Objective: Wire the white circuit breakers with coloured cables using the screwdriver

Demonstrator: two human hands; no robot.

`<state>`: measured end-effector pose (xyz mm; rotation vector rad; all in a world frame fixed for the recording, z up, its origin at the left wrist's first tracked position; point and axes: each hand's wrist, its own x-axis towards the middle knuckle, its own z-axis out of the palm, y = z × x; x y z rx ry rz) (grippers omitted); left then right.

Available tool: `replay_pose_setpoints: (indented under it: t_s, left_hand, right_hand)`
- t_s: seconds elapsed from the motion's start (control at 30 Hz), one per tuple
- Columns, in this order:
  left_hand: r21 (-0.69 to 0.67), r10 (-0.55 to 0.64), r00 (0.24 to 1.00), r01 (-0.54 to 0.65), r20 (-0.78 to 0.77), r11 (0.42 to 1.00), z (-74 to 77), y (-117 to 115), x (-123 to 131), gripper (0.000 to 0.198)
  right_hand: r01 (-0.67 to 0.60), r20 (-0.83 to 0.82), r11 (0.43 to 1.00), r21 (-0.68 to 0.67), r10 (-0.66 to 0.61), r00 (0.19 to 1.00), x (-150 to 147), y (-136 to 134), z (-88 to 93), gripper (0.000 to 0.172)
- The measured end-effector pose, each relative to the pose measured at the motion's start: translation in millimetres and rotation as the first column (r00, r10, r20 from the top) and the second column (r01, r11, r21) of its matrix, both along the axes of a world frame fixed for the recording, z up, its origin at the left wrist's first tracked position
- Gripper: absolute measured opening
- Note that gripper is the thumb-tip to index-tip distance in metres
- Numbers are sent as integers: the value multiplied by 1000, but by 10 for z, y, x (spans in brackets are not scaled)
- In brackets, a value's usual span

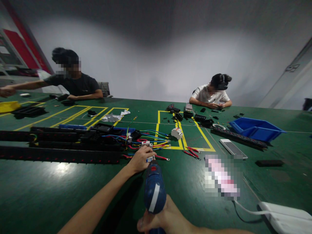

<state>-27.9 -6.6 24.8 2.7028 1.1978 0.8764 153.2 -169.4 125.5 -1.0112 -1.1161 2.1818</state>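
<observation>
My left hand (141, 158) grips a small white circuit breaker (150, 159) at the ends of several coloured wires (158, 134). My right hand (169, 213) is wrapped round the handle of a dark blue cordless drill (154, 188). Its front end points away from me, right at the breaker; the drill's body hides the bit, so I cannot tell whether they touch. A red lead with a metal ring lug (162, 158) sticks out to the right of the left hand. The wires run from long black power strips (60, 153) on the left.
Beyond the hands sits a loose white breaker (177, 133), with short red leads (192, 152) to its right. A white phone (233, 149), a blue bin (257, 129) and a white power bank (287, 213) lie on the right. Two people sit across the green table (102, 191).
</observation>
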Motion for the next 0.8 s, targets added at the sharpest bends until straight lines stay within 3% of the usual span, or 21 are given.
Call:
replay_pose_setpoints:
  t_s: [0.3, 0.8]
  left_hand:
    - [-6, -2, 1000, 2, -1, 1000, -41, 27, -12, 23]
    - [-6, -1, 1000, 1, 4, 1000, -6, 0, -7, 24]
  right_hand:
    - [-15, 4, 999, 33, 15, 1000, 17, 3, -97, 39]
    - [6, 0, 1000, 0, -6, 1000, -11, 9, -77, 40]
